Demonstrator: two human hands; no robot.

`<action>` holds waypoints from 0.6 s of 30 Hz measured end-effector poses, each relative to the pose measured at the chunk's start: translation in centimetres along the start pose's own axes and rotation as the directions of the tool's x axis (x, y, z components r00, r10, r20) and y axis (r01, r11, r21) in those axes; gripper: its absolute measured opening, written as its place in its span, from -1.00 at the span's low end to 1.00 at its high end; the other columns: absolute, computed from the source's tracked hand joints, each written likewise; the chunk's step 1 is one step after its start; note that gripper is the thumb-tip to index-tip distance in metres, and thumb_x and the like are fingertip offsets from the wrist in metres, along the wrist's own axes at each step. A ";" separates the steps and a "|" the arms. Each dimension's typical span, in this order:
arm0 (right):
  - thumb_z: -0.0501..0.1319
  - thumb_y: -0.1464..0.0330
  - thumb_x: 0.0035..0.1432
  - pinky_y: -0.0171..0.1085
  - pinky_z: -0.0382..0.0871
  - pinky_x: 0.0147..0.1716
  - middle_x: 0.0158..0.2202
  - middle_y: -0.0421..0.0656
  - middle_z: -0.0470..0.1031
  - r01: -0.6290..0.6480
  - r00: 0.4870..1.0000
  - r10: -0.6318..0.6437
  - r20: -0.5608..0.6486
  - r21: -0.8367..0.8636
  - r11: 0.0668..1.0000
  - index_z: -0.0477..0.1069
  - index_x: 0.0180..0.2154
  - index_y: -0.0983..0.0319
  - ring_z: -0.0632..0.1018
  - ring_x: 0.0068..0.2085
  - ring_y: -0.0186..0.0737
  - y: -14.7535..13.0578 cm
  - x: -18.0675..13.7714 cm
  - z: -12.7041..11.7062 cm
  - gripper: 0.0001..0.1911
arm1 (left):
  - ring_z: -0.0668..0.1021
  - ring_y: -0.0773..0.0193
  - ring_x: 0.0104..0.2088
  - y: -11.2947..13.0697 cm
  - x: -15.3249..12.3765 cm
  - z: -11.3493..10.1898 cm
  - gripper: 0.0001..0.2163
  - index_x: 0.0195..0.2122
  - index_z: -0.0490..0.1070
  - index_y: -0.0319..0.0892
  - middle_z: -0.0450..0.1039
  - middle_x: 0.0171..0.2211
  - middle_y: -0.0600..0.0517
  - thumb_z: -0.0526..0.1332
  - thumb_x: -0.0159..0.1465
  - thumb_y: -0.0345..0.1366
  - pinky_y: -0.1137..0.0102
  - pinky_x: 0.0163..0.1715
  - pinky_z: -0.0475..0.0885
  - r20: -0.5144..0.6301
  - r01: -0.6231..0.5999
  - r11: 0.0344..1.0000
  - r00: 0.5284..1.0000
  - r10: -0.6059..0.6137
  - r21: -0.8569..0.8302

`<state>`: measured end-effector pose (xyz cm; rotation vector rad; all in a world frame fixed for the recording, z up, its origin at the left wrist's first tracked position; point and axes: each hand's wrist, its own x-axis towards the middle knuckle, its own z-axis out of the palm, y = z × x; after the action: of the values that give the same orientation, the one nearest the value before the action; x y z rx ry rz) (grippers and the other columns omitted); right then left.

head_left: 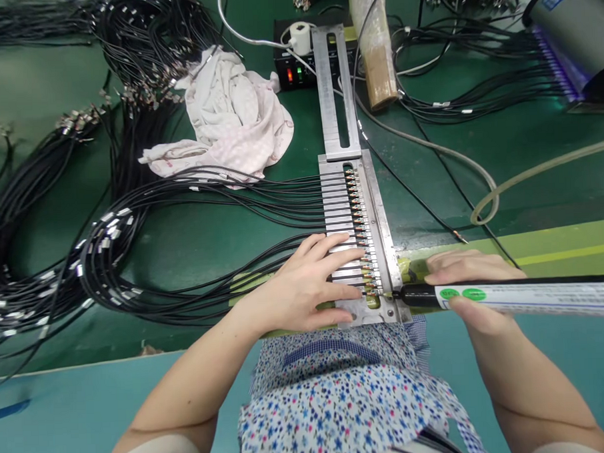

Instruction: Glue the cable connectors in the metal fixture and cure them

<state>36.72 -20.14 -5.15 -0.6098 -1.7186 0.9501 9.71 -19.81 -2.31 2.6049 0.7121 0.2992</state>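
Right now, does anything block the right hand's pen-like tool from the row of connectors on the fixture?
Nothing visible does: the pen-like tool in the right hand has its tip at the near end of the connectors. The left hand is on the opposite side, not between them.

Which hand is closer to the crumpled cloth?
Left. The left hand, on the metal holder, is below and right of the cloth; the right hand, holding a pen-like tool, is farther right.
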 end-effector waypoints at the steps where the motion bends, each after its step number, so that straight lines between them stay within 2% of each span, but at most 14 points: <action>1: 0.19 0.43 -0.15 -0.29 0.08 -0.69 -0.68 -0.22 0.29 -0.005 1.000 0.005 -0.003 -0.004 1.000 0.53 -0.32 0.24 0.26 -0.68 -0.32 0.0 0.0 0.0 -0.73 | 0.06 -0.13 0.24 0.0 0.0 0.0 -0.70 -0.12 0.48 -0.02 0.15 0.20 -0.09 0.13 0.24 -0.03 -0.06 0.11 0.05 -0.001 -0.002 1.000 1.000 0.002 -0.003; 18: 0.19 0.42 -0.16 -0.27 0.10 -0.71 -0.70 -0.23 0.29 -0.013 1.000 0.013 0.008 0.009 1.000 0.54 -0.31 0.23 0.27 -0.69 -0.29 0.1 -0.1 -0.1 -0.71 | 0.04 -0.12 0.24 -0.1 0.0 -0.1 -0.70 -0.12 0.48 -0.01 0.14 0.21 -0.09 0.11 0.25 -0.02 -0.04 0.11 0.03 0.006 0.006 1.000 1.000 -0.006 -0.008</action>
<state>36.87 -20.11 -5.31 -0.6125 -1.7179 0.9703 9.64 -19.74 -2.30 2.5943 0.7151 0.2913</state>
